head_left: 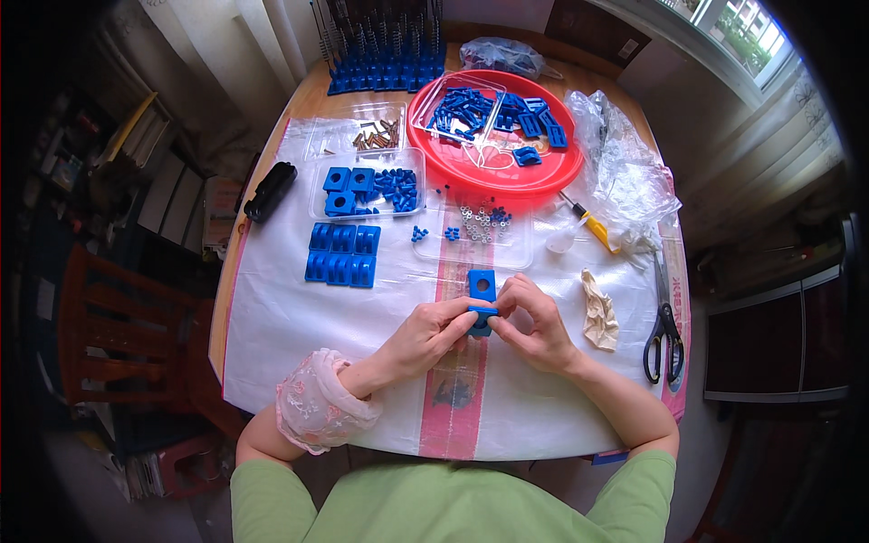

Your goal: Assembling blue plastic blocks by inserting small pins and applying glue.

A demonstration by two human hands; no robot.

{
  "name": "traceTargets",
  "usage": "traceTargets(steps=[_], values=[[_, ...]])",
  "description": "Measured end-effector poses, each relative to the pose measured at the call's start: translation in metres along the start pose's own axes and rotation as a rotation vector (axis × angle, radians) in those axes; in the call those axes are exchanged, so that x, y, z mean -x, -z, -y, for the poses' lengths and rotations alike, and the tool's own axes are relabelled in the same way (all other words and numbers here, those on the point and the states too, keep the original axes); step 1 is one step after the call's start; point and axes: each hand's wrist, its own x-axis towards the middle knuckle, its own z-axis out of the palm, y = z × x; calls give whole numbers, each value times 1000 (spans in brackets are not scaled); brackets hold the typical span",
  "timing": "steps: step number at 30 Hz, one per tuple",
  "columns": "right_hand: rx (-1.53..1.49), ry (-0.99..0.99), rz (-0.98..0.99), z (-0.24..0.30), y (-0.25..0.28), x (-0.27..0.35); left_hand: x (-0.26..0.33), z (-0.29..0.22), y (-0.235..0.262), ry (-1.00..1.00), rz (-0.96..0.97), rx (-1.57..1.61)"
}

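Note:
Near the front middle of the table, both my hands meet at a blue plastic block (482, 283) with a round hole in its upper half. A slim blue piece (483, 310) lies across the block's lower part. My left hand (433, 330) is closed, its thumb and forefinger pinching the left end of that piece. From the other side my right hand (536, 324) grips it between thumb and bent fingers. My fingers partly cover the block's lower end. Just left and farther back, several blue curved blocks (342, 255) stand in two rows.
Beyond my hands are a clear tray (518, 258) with small white and blue parts, and a clear box (319, 210) of blue pieces. A red basin (561, 183) holds more blue parts. Scissors (665, 335), a beige cloth (598, 312) and a yellow-handled screwdriver (597, 231) lie on the right.

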Motion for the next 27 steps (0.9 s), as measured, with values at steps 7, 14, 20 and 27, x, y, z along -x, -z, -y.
traceTargets(steps=[7,14,20,27], values=[[-131,-90,-14,-3,-2,2,1,-4,-2,72,5,21],[-225,-185,-10,-13,-4,7,2,-5,-2,63,6,-56],[-258,-208,-20,-8,-2,7,0,-5,-4,51,-13,-52],[-311,-224,-29,-9,-1,6,0,-2,-4,62,-1,47]])
